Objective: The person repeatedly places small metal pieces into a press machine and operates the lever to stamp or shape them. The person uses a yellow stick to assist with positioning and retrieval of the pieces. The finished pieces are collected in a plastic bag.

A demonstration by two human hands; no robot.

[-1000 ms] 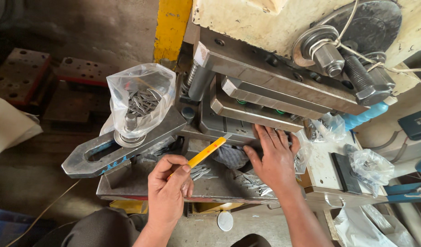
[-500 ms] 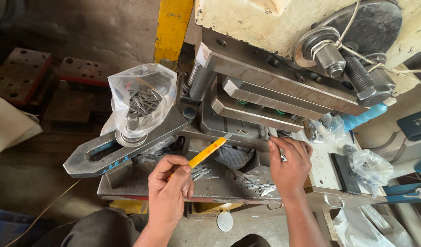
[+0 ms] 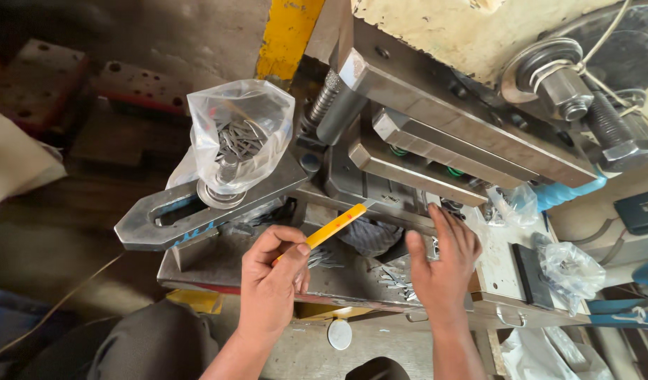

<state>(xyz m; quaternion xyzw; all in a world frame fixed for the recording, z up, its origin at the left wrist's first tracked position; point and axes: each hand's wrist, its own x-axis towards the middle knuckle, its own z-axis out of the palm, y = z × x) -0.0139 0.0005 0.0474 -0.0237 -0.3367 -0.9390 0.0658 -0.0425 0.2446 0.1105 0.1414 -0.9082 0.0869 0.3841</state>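
Our left hand pinches a yellow stick; right hand open, empty, over metal clips on the press bed.

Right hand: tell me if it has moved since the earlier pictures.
Yes. The right hand has drawn back toward the person, away from the stepped grey steel bars it reached under before, and now sits lower over the small metal pieces.
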